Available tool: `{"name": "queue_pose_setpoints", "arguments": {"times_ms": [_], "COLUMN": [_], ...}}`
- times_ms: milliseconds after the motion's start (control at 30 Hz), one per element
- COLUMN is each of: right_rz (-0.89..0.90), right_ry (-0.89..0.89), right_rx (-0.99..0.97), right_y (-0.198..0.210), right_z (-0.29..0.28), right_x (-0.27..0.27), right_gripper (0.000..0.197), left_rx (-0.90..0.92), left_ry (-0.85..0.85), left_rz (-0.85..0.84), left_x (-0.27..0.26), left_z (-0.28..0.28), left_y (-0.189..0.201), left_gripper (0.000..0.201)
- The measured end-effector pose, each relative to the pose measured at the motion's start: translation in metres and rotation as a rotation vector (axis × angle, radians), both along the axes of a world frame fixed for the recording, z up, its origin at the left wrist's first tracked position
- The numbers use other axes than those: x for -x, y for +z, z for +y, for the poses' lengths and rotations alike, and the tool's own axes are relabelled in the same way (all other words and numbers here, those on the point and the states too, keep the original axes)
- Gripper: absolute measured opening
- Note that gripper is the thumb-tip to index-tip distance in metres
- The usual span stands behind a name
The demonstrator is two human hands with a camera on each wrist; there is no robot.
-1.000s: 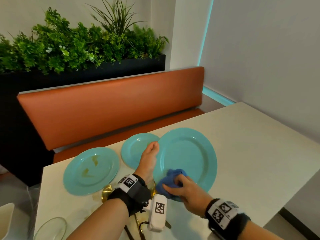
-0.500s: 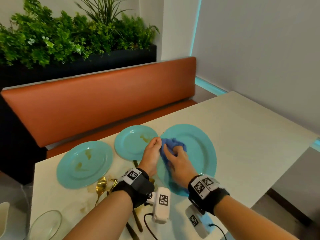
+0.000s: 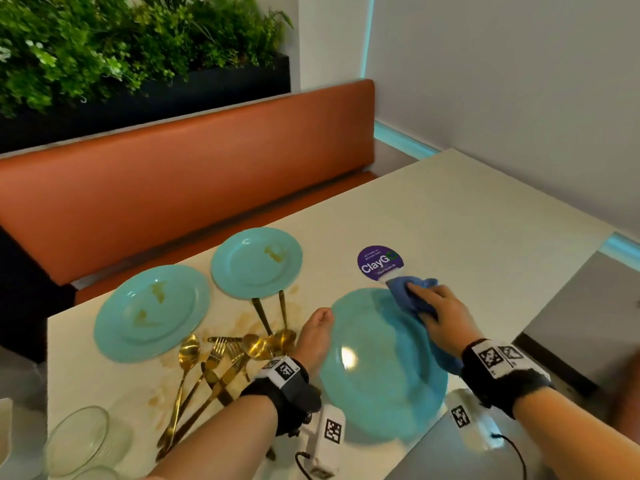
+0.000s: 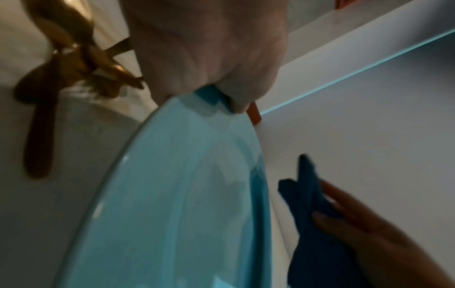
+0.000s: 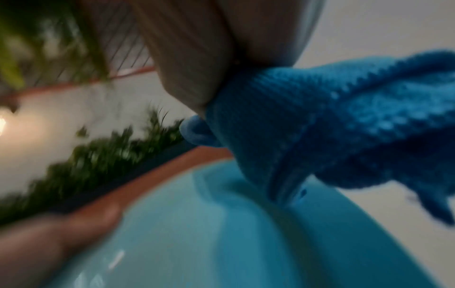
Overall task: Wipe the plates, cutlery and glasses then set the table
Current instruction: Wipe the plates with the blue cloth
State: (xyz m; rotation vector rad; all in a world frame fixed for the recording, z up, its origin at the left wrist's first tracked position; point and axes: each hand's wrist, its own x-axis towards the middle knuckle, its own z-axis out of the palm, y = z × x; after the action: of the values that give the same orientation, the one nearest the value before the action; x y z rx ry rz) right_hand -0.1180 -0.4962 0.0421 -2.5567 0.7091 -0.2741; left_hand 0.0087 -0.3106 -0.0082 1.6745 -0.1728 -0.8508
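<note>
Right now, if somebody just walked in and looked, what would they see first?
Probably the big turquoise plate near the table's front edge, lifted and tilted: the left hand grips its rim while the right hand rubs it with a blue cloth. Next, the pile of gold cutlery lying over brown smears to its left, and behind that two more turquoise plates with yellowish stains.
</note>
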Motion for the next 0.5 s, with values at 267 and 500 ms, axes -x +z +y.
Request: {"name": "queue_pose_setpoints", "arguments": {"times_ms": [267, 500], "right_rz": [-0.081, -0.214], "right_ry": [-0.372, -0.486], "right_rx": [-0.558, -0.849], "right_y": [0.003, -0.006], "right_z": [-0.013, -0.003], "right_x": [0.015, 0.018], "right_gripper": [0.037, 0.02], "left_rx": [-0.223, -0.572], "left_ry": [-0.02, -0.145], "left_rz": [-0.004, -0.234], "left_x": [0.028, 0.024], "left_z": [-0.009, -0.015], "left_y": [-0.035, -0.037], "left_gripper": [0.032, 0.037]}}
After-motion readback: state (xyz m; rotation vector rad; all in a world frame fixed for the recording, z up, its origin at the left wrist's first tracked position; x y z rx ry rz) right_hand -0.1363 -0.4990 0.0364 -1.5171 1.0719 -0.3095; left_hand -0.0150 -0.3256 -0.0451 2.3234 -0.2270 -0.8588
